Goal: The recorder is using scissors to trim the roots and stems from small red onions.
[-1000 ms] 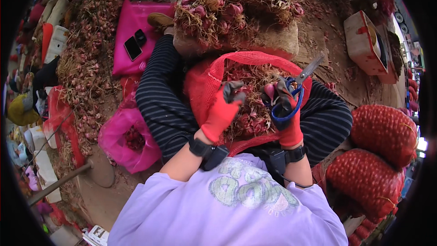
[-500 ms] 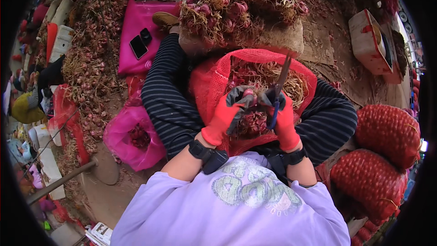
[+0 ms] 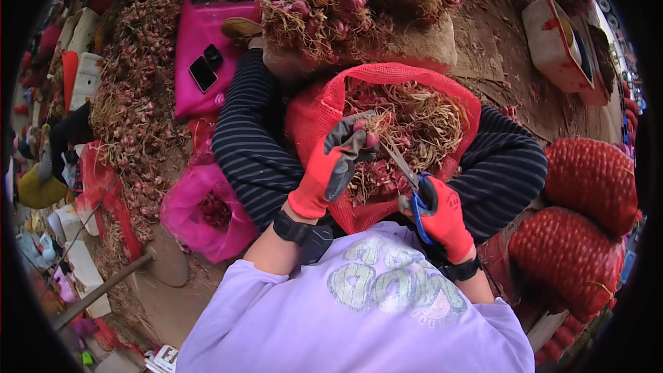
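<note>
My left hand (image 3: 338, 159), in a red glove with a grey palm, pinches a pair of small pink shallots (image 3: 369, 137) above the open sack. Blue-handled scissors (image 3: 418, 215) sit in my right hand (image 3: 442, 217), gloved the same way. Their blades point up and left toward the shallots, tips close to them. Between my crossed legs stands a red mesh sack (image 3: 314, 114), its mouth wide, with dry tops, roots and pink shallots (image 3: 421, 121) inside.
Ahead, a pale block (image 3: 428, 52) bears a heap of untrimmed shallots (image 3: 331, 14). Left are a phone (image 3: 203, 74) on a pink bag (image 3: 186, 100), an open pink bag (image 3: 176, 200) and more shallots (image 3: 128, 117). Right are full red sacks (image 3: 587, 186) and a white box (image 3: 545, 34).
My right hand has moved down and right, and the scissors have swung from upright to pointing up and left. My left hand has shifted slightly left and up, now apart from the right.
</note>
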`<state>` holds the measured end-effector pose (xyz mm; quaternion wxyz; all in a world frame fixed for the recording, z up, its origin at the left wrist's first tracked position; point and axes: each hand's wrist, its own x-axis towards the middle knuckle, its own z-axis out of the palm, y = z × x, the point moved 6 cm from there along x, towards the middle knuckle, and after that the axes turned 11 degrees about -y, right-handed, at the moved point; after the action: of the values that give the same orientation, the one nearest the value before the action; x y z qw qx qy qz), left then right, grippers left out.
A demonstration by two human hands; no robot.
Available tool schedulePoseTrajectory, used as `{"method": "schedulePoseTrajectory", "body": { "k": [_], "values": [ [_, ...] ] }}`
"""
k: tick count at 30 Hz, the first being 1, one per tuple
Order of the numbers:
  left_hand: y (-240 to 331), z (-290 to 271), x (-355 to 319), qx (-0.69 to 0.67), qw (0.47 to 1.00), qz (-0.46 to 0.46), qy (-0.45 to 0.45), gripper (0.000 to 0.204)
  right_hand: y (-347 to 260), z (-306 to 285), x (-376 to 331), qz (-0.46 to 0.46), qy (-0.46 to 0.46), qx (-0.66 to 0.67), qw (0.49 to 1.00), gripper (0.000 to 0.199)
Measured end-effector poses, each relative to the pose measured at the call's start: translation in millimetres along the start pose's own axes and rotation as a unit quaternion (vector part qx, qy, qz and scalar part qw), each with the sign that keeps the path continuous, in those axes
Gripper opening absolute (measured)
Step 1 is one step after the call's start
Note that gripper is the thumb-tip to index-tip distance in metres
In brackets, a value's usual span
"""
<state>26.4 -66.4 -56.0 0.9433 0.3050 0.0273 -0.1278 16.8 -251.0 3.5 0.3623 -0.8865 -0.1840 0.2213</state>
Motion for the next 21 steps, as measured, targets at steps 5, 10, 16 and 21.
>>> {"method": "schedulePoseTrajectory", "body": {
  "k": [5,10,16,21],
  "values": [
    [3,18,-8,0.133,0.99,-0.03,-0.031,0.044,-8,-1,5,-0.006,0.012,-0.04,0.999,0.031],
    [0,6,-11,0.217,0.972,-0.013,-0.083,0.043,8,2,3,-0.001,0.019,-0.125,0.992,0.035],
    [-1,15,-8,0.192,0.979,-0.071,0.009,0.035,29,8,3,0.031,-0.008,-0.045,0.998,0.031],
    [2,12,-1,0.198,0.98,-0.011,0.001,0.036,35,3,2,0.031,0.0,0.047,0.998,0.03]
  ]
}}
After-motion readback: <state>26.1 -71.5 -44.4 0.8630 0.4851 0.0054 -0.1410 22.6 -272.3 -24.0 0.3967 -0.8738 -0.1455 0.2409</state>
